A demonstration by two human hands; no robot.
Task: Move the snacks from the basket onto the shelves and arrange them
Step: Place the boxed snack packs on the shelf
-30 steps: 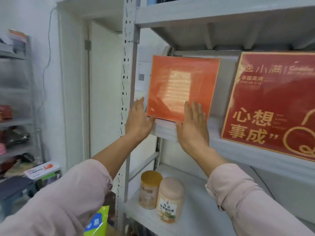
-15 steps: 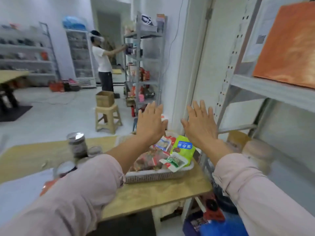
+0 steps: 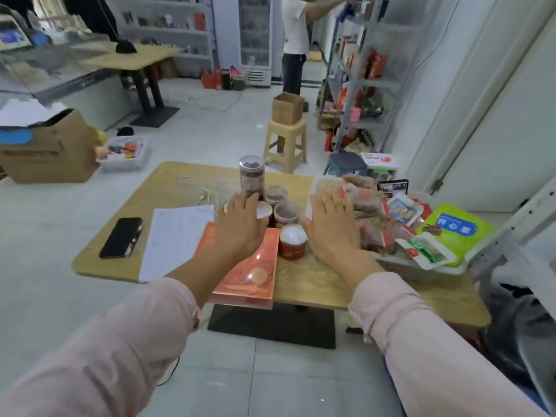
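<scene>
A white basket (image 3: 421, 270) heaped with snack packets stands on the right of a wooden table (image 3: 313, 284); a green packet (image 3: 457, 230) lies on its right side. An orange flat box (image 3: 249, 275) lies at the table's front edge, with several small jars (image 3: 291, 240) and a tall jar (image 3: 251, 176) behind it. My left hand (image 3: 242, 227) hovers open, palm down, over the orange box. Open and empty too, my right hand (image 3: 334, 230) hangs between the jars and the basket's left side. The shelf's metal post (image 3: 517, 224) shows at the right edge.
A black phone (image 3: 122, 237) and a paper sheet (image 3: 174, 239) lie on the table's left. Beyond are a plastic stool with a cardboard box (image 3: 287, 108), a shelf rack (image 3: 358, 85), a person in a white shirt (image 3: 294, 40) and a large carton (image 3: 48, 149).
My view has swung from the shelf, where both hands pressed an orange box, leftward and down to the table. Both hands came away empty and now hover over the table.
</scene>
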